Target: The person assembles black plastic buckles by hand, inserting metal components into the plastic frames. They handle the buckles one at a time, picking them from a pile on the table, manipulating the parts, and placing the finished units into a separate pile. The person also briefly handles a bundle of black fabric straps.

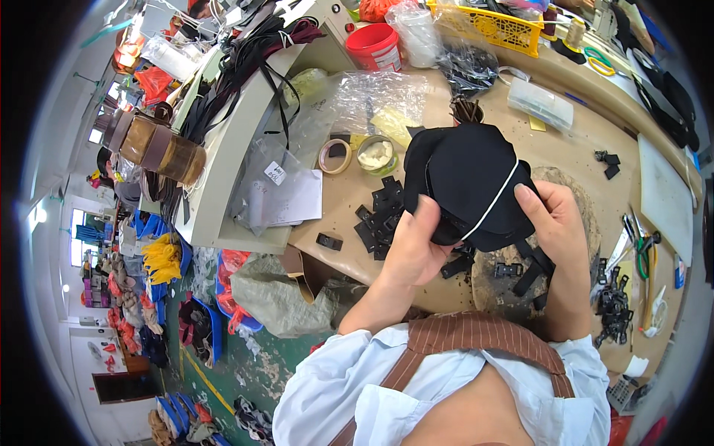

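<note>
The table [565, 152] is a long tan work surface that runs from the upper right down toward the person, crowded with sewing supplies. At its far edge sits a yellow basket [494, 26], and left of that a red bucket [374, 46]. Clear plastic bags [357, 100] lie crumpled across the left part of the table, one with a white paper label.

Above the middle of the table, close to the person's chest, both hands hold up a black cap [465, 178] with a thin white line across it. The left hand [413, 249] grips its lower left edge, thumb pressed on the fabric; the right hand [554, 223] clamps the right side, thumb on top. The hands are apart, with the cap between them.

Under the cap lies a scatter of black plastic buckles [379, 215]. Beyond them stand a small tub of white paste [376, 154] and a roll of tape [335, 156]. Scissors with green handles [645, 249] lie at the right.
</note>
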The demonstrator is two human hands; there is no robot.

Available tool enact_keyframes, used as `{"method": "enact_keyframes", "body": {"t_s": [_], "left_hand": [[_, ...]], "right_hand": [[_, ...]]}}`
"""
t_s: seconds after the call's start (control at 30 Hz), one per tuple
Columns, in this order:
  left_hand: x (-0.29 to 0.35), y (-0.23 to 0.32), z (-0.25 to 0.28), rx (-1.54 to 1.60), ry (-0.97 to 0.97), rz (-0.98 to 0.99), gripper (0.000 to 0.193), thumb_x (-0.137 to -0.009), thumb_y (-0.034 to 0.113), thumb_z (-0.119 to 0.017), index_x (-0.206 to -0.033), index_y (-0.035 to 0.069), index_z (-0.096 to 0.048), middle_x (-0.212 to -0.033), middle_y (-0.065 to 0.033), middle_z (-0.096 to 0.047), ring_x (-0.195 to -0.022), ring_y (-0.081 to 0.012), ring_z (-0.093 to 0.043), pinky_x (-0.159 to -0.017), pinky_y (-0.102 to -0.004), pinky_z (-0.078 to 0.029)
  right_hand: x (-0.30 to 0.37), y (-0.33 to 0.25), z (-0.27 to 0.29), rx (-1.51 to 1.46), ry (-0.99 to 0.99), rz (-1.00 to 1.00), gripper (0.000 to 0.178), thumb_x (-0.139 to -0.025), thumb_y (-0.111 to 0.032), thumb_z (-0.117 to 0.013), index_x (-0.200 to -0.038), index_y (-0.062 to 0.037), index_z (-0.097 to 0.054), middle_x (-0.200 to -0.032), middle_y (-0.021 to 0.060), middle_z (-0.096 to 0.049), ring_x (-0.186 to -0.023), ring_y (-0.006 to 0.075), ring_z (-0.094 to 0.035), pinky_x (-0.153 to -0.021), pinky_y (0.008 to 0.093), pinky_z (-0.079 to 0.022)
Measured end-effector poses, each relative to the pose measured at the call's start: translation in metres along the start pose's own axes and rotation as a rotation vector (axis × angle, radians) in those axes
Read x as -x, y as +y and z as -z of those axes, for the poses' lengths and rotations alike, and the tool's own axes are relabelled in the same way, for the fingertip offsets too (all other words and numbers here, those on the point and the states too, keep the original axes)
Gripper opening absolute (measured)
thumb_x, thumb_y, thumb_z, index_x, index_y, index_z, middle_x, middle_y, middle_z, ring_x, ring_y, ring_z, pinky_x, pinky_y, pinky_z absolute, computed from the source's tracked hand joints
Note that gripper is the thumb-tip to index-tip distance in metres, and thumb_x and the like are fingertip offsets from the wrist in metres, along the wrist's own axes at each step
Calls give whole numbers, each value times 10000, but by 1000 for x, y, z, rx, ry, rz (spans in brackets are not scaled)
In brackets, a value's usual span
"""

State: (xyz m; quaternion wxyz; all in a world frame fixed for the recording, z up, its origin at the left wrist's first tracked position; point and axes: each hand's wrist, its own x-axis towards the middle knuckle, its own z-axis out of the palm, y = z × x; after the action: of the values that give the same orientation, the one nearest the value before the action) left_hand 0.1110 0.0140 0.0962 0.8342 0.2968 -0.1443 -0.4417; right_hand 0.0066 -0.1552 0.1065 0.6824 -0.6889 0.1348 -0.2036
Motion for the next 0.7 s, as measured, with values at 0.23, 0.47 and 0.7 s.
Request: {"method": "enact_keyframes", "body": {"t_s": [0.23, 0.47, 0.7], "left_hand": [[-4, 6, 7, 86, 27, 83, 788, -858, 688, -261, -1348, 80, -369, -1315, -113, -465, -1166, -268, -496, -908, -429, -456], [-5, 4, 18, 214, -89, 90, 718, -887, 637, -279, -1342, 91, -379, -1305, -107, -477, -1150, -276, -512, -890, -429, -471], [-4, 3, 4, 131, 33, 38, 620, -913, 549, -338, -1338, 101, -385, -1307, -100, -476, -1178, -276, -487, -934, -454, -432]], "right_hand": [[1, 3, 0, 15, -2, 9, 298, -920, -199, -551, -720, 21, -580, -618, -83, -463, -583, 3, -353, -492, 191, -303], [-1, 10, 2, 37, 7, 25, 327, -923, -207, -546, -670, 0, -522, -594, -92, -389, -568, 10, -308, -477, 206, -264], [1, 3, 0, 147, 12, 54, 321, -916, -208, -553, -677, 0, -501, -572, -73, -357, -557, 30, -296, -468, 226, -266]]}}
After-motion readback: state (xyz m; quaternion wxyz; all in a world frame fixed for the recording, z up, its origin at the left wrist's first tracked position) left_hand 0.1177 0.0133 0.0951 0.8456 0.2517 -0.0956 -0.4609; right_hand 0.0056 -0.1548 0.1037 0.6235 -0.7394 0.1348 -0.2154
